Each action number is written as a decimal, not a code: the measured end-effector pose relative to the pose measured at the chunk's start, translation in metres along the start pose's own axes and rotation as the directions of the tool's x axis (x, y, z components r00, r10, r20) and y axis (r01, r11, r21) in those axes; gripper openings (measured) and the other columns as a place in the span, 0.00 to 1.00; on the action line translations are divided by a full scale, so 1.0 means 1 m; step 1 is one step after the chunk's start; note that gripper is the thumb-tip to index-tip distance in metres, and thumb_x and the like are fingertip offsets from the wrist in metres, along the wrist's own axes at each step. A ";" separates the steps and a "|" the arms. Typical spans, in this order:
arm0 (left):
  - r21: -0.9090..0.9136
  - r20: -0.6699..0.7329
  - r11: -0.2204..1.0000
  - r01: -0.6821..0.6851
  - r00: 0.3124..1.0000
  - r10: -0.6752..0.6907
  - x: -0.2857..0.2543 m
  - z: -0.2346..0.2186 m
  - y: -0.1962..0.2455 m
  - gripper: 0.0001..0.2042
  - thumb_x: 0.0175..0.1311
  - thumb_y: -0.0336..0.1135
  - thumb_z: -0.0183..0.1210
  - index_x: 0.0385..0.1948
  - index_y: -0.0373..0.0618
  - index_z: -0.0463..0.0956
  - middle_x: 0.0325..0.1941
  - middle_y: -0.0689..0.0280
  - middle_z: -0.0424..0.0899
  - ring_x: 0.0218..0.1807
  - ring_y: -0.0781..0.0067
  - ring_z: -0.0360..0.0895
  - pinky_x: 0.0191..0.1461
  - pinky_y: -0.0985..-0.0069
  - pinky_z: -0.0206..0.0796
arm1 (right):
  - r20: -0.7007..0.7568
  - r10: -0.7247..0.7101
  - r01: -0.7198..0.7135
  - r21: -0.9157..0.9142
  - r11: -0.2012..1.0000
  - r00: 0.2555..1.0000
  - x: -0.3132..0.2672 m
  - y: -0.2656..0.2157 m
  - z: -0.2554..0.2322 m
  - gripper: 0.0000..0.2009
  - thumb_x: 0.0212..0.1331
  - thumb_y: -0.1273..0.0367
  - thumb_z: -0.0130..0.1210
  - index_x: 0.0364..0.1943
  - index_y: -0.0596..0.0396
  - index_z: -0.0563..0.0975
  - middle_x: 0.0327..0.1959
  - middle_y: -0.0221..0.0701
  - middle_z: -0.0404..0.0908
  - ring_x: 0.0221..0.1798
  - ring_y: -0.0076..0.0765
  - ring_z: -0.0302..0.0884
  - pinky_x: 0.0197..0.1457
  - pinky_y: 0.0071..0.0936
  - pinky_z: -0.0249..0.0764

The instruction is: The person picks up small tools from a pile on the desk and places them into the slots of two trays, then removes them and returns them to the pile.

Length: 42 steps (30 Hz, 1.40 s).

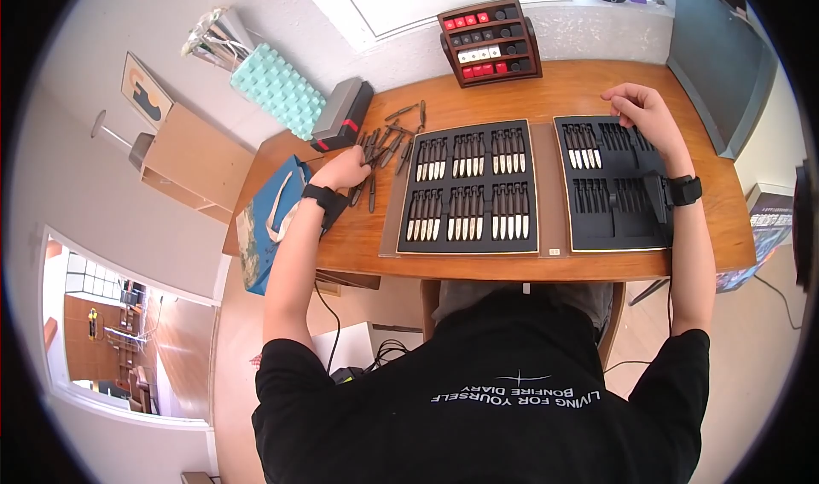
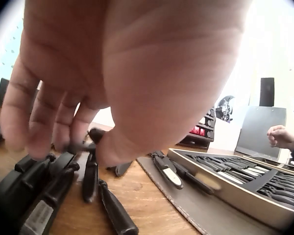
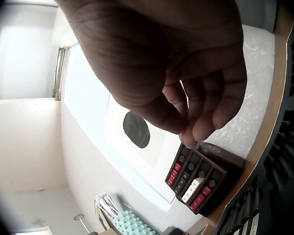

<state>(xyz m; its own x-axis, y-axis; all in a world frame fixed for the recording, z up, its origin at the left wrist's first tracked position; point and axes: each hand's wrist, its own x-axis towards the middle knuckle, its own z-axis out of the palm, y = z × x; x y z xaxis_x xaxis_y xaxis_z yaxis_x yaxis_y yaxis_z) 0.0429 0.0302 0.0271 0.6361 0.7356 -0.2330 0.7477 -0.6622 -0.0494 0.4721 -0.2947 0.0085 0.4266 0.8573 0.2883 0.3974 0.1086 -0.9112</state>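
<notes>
My left hand (image 1: 345, 170) is at the left of the table, over a loose pile of slim dark pieces (image 2: 118, 208). Its thumb and fingertips pinch one dark piece (image 2: 82, 147); their exact kind I cannot tell. To the right lies an unfolded case, whose left tray (image 1: 468, 183) holds rows of similar pieces with cream-coloured ends. Its right tray (image 1: 591, 247) has one filled group at the upper left and bare slots elsewhere. Above that tray's far edge hovers my right hand (image 1: 644, 113), fingers loosely bent and nothing visible between them.
A small wooden rack (image 1: 490, 43) with red, black and white blocks stands at the back. Left of the pile are a grey box (image 1: 343, 113) and a blue bag (image 1: 277, 207). A dark panel (image 1: 721, 66) rises at the table's right end.
</notes>
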 end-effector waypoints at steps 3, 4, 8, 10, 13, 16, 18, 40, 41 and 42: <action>0.040 0.031 0.996 0.077 0.996 -0.078 -0.009 -0.003 0.000 0.28 0.63 0.53 0.50 0.52 0.33 0.68 0.60 0.42 0.69 0.55 0.46 0.73 0.55 0.60 0.67 | 0.001 0.004 -0.004 0.002 1.000 1.000 -0.001 0.000 0.001 0.10 0.62 0.71 0.50 0.42 0.59 0.80 0.26 0.20 0.75 0.26 0.13 0.68 0.31 0.13 0.67; 0.071 0.065 0.981 0.180 0.981 -0.185 -0.019 -0.007 0.008 0.32 0.62 0.57 0.50 0.54 0.34 0.67 0.62 0.44 0.66 0.56 0.47 0.73 0.56 0.60 0.66 | 0.003 0.002 -0.002 0.004 1.000 1.000 0.000 0.000 0.000 0.10 0.62 0.71 0.50 0.41 0.59 0.80 0.26 0.20 0.75 0.26 0.13 0.68 0.31 0.13 0.67; 0.083 0.141 0.957 0.278 0.947 -0.287 -0.030 -0.002 0.014 0.41 0.57 0.65 0.51 0.59 0.30 0.63 0.64 0.44 0.64 0.57 0.50 0.73 0.60 0.61 0.65 | 0.000 0.003 -0.003 0.010 1.000 1.000 0.000 0.001 0.001 0.10 0.62 0.71 0.50 0.41 0.59 0.80 0.26 0.20 0.75 0.26 0.14 0.68 0.32 0.13 0.67; 0.078 0.182 0.954 0.290 0.936 -0.300 -0.039 -0.010 0.032 0.39 0.60 0.62 0.49 0.59 0.29 0.62 0.62 0.42 0.66 0.56 0.48 0.74 0.61 0.60 0.65 | 0.002 0.001 -0.001 -0.007 1.000 1.000 0.001 0.004 0.000 0.10 0.62 0.71 0.50 0.41 0.59 0.80 0.26 0.21 0.75 0.27 0.14 0.68 0.32 0.14 0.68; 0.105 0.109 0.969 0.224 0.966 -0.235 -0.024 0.016 0.015 0.34 0.64 0.55 0.46 0.57 0.26 0.61 0.59 0.39 0.69 0.52 0.44 0.76 0.59 0.57 0.65 | -0.002 -0.006 0.006 -0.013 1.000 1.000 -0.001 0.001 0.001 0.10 0.62 0.71 0.50 0.41 0.59 0.80 0.26 0.21 0.76 0.27 0.14 0.68 0.32 0.13 0.68; 0.135 -0.032 0.985 0.104 0.994 -0.101 0.000 0.044 -0.008 0.27 0.66 0.46 0.43 0.52 0.24 0.61 0.52 0.35 0.72 0.47 0.40 0.77 0.55 0.55 0.68 | -0.009 0.008 -0.008 -0.009 1.000 1.000 0.001 0.006 0.000 0.10 0.62 0.71 0.50 0.41 0.59 0.80 0.26 0.21 0.76 0.27 0.13 0.69 0.32 0.13 0.68; 0.126 -0.053 0.990 0.064 0.997 -0.058 0.006 0.050 -0.011 0.23 0.67 0.42 0.42 0.49 0.23 0.61 0.48 0.33 0.74 0.46 0.39 0.78 0.52 0.54 0.69 | -0.011 0.006 -0.006 -0.012 1.000 1.000 0.001 0.007 -0.001 0.10 0.62 0.71 0.50 0.41 0.59 0.80 0.26 0.21 0.76 0.27 0.13 0.69 0.32 0.13 0.68; -0.938 -0.018 0.347 -0.004 0.999 -0.038 -0.029 0.023 -0.026 0.08 0.74 0.39 0.45 0.38 0.45 0.67 0.22 0.74 0.64 0.16 0.86 0.57 0.16 0.84 0.43 | 0.018 -0.004 0.004 -0.016 1.000 1.000 0.003 0.007 0.000 0.10 0.63 0.71 0.50 0.42 0.58 0.80 0.27 0.22 0.77 0.27 0.13 0.69 0.31 0.13 0.68; -0.978 -0.051 0.202 -0.052 0.999 0.009 -0.031 0.021 -0.015 0.09 0.74 0.39 0.44 0.36 0.46 0.66 0.21 0.74 0.64 0.17 0.86 0.57 0.16 0.85 0.43 | 0.020 -0.003 0.003 -0.020 1.000 1.000 0.003 0.007 0.000 0.10 0.63 0.71 0.50 0.42 0.58 0.80 0.27 0.22 0.77 0.27 0.13 0.69 0.31 0.13 0.68; -0.979 -0.050 0.197 -0.051 0.999 0.011 -0.031 0.021 -0.008 0.09 0.74 0.39 0.44 0.36 0.46 0.66 0.21 0.74 0.64 0.17 0.86 0.57 0.16 0.85 0.43 | 0.018 0.003 -0.003 -0.015 1.000 1.000 0.003 0.006 -0.001 0.10 0.63 0.71 0.50 0.42 0.58 0.80 0.27 0.21 0.77 0.27 0.13 0.69 0.31 0.12 0.67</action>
<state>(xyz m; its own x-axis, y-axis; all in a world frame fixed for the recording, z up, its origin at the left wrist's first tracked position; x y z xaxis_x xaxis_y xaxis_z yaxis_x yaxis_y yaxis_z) 0.0133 0.0098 0.0146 0.6531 0.7344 -0.1846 0.3011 -0.0281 0.9532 0.4763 -0.2917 0.0038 0.4133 0.8664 0.2803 0.4084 0.0988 -0.9075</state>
